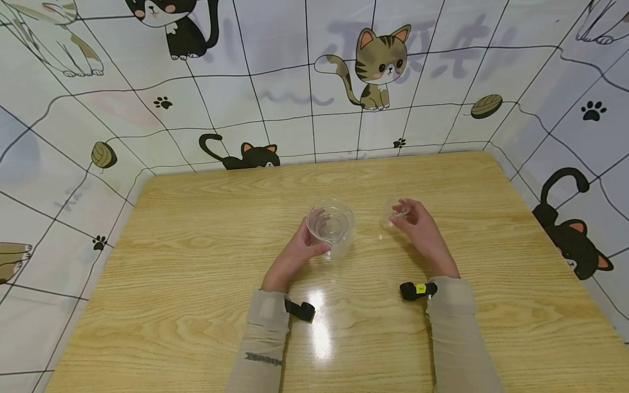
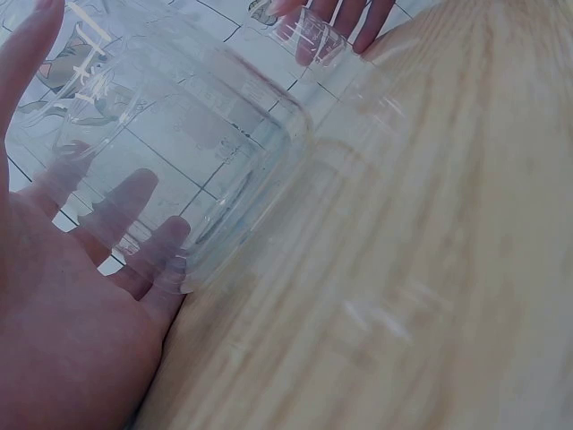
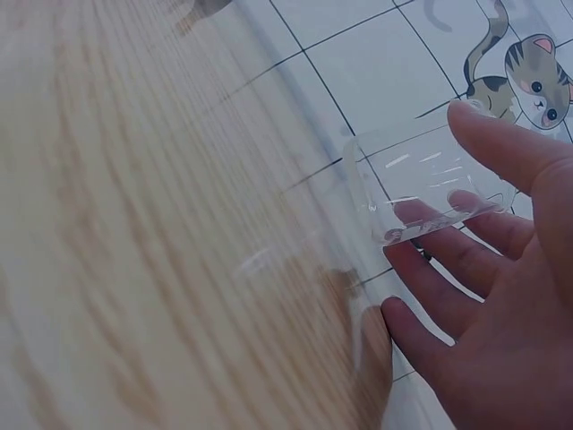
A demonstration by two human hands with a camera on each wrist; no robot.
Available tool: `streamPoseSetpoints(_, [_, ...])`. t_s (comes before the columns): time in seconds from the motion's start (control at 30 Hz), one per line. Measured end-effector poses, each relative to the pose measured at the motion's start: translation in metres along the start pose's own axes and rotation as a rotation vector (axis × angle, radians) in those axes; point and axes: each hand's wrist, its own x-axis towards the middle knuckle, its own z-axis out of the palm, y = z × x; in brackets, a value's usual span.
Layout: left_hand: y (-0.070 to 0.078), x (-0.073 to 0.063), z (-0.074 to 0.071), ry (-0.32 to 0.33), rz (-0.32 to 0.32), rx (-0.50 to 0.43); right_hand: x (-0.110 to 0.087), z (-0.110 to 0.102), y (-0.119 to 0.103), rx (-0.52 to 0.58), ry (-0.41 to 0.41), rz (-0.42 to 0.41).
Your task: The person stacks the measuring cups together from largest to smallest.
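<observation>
A: Where do we find the large transparent cup [image 1: 336, 226]?

B: Near the middle of the bench [image 1: 196, 262], with its round mouth facing up. We see several rings nested inside the rim.

A: And how does our left hand [image 1: 296, 250] stand to it?

B: It grasps the cup from the left side: the thumb lies along the near wall, and the other fingers [image 2: 121, 210] reach round the far wall, where we see them through the plastic in the left wrist view. We cannot tell whether the base touches the wood.

A: What about our right hand [image 1: 423, 230]?

B: It pinches the small transparent cup [image 3: 430, 175] between the thumb and the other fingertips. That cup is to the right of the large one, and the two stand apart. We cannot tell whether it touches the bench either.

A: What else do we have around us?

B: Pale sleeves [image 1: 462, 333] cover both arms, the left one marked with dark lettering. A small black device [image 1: 301, 311] sits at the left wrist, and another with a yellow label [image 1: 421, 289] at the right. Behind the bench we see a white backdrop [image 1: 285, 98] with grid lines and cartoon cats.
</observation>
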Motion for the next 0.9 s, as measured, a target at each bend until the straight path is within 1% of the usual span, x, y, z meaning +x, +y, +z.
streamPoseSetpoints(0.33, [0.0,0.001,-0.001,-0.023,0.004,0.009,-0.001,0.002,-0.002,0.069,0.048,-0.013])
streamPoseSetpoints(0.67, [-0.001,0.001,-0.001,-0.024,0.007,0.001,0.002,0.006,-0.002,0.052,0.068,-0.049])
streamPoseSetpoints(0.8, [-0.001,0.001,-0.001,-0.021,0.005,0.003,-0.001,0.009,-0.008,0.039,0.056,-0.042])
streamPoseSetpoints(0.9, [-0.001,0.001,-0.001,-0.019,0.004,-0.005,-0.006,0.011,-0.02,0.056,0.049,-0.043])
